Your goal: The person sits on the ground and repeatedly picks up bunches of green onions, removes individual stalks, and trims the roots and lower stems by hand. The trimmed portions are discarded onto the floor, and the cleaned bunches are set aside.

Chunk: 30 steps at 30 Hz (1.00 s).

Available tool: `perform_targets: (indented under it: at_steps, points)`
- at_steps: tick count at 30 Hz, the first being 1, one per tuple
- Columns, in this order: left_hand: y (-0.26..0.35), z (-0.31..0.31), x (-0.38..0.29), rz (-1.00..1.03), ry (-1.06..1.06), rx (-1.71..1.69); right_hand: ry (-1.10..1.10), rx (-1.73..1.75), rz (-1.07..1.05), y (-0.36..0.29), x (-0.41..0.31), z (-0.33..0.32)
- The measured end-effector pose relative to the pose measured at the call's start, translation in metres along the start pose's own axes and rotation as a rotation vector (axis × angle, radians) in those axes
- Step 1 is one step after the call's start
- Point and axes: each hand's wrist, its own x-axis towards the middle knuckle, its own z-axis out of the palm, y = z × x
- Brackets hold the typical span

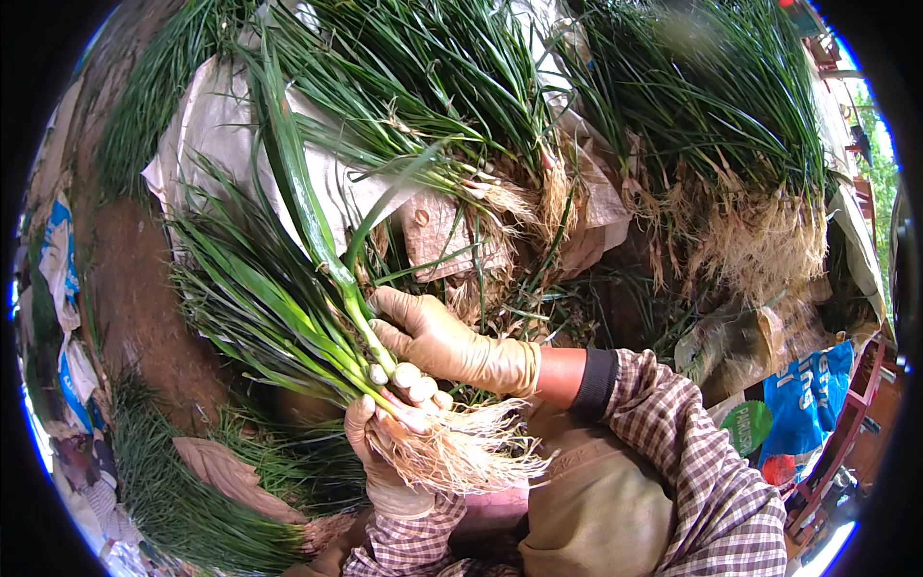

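Observation:
A bunch of green onions (303, 339), with reddish bulbs and long pale roots (469, 447), lies across both gloved hands before my body. My left hand (389, 451), in a pale rubber glove, grips the bunch from below near the bulbs. From the right comes my right hand (418, 342), gloved too, its fingers closed around a thicker green stalk (353, 303) on top of the bunch. The leaves point up and left, the roots right. Some fingertips are hidden behind the stalks.
Heaps of green onions (721, 108) lie beyond on woven plastic sacks (223, 137), roots towards me. More onions (209, 498) lie at lower left beside brown ground (137, 288). A blue printed bag (807, 404) and a red metal frame (844, 447) stand at right.

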Motion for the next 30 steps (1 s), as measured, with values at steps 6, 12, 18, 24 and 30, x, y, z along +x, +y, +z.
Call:
perform_targets:
  at_steps: [6,12,18,24,30]
  points:
    - [0.036,0.007,-0.015,0.003,-0.148,0.055,-0.273,-0.715,0.018,0.027,-0.014,-0.022]
    - [0.12,-0.012,0.005,-0.156,-0.587,0.085,-0.167,-0.875,0.015,0.032,0.001,-0.088]
    - [0.048,-0.02,0.019,0.146,-0.354,-0.134,0.271,-1.245,-0.13,0.095,0.046,-0.128]
    - [0.033,-0.017,0.013,0.14,-0.208,-0.064,0.295,-0.535,-0.108,0.059,0.025,-0.116]
    - [0.025,-0.017,0.021,0.072,-0.318,-0.122,0.412,-0.907,-0.078,0.062,0.026,-0.115]
